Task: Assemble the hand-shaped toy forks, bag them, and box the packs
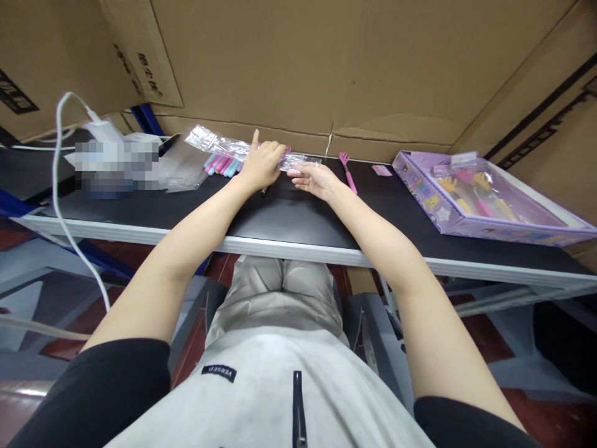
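Observation:
My left hand (263, 163) is closed around a long clear plastic bag (217, 144), which stretches out to its left above the black tabletop. At the bag's right end, the fingers of my right hand (317, 180) are bent against the plastic. Something pink shows just behind my left hand, mostly hidden by it. Under the bag lies a row of pink, blue and purple pen-like sticks (224, 165). To the right of my right hand rests a pink stick with a small claw-shaped head (347, 173).
A purple display box (433, 199) holding claw-headed sticks lies at the right. Beyond the pink stick is a small pink packet (382, 170). Clear plastic bags (180, 168) and a white cable (56, 162) are at the left. Cardboard (280, 68) walls the back.

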Demonstrator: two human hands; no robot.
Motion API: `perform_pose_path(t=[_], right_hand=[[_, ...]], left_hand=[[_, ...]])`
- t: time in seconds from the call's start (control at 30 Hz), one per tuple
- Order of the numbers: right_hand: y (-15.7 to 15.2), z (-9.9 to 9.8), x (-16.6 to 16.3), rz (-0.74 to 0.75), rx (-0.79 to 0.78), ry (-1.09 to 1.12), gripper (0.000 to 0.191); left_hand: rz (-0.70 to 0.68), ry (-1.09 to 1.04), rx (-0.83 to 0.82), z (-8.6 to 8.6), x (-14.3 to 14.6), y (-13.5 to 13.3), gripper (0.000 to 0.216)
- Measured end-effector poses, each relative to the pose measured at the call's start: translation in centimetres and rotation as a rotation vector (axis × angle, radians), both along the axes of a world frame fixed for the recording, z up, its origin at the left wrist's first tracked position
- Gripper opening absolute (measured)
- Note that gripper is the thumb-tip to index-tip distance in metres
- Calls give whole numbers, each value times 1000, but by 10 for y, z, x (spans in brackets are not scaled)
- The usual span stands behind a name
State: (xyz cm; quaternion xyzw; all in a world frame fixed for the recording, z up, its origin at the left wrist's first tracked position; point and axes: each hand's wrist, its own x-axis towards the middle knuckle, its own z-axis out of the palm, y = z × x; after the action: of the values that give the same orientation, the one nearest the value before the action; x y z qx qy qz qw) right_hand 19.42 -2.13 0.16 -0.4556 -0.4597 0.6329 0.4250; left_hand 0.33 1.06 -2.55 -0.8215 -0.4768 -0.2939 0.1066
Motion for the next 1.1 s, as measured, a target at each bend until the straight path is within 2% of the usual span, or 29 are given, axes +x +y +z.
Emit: perform_pose_path(t=[0.23,0.53,0.7,0.8,0.87,1.0,1.1], right_hand=[[3,-4,-2,-8,2,-60,17],[-2,0,-1,15,-36,-78,18],[2,-3,2,13,20,-141,21],[12,-12,4,-8,154,-268,27],[21,-19,6,-31,298,-411,36],[43,-28,16,-56,740,-753,67],[52,-26,25,2,1044,-944,72]], left_hand=[[7,17,79,-1,1,9,40],[76,86,5,1,-3,9,35],[24,85,32,-1,-12,16,31],[29,109,-5,0,-13,14,29],[45,129,-36,3,-11,10,28],[20,155,-57,9,-10,4,25],[-46,152,-30,9,-13,7,22]])
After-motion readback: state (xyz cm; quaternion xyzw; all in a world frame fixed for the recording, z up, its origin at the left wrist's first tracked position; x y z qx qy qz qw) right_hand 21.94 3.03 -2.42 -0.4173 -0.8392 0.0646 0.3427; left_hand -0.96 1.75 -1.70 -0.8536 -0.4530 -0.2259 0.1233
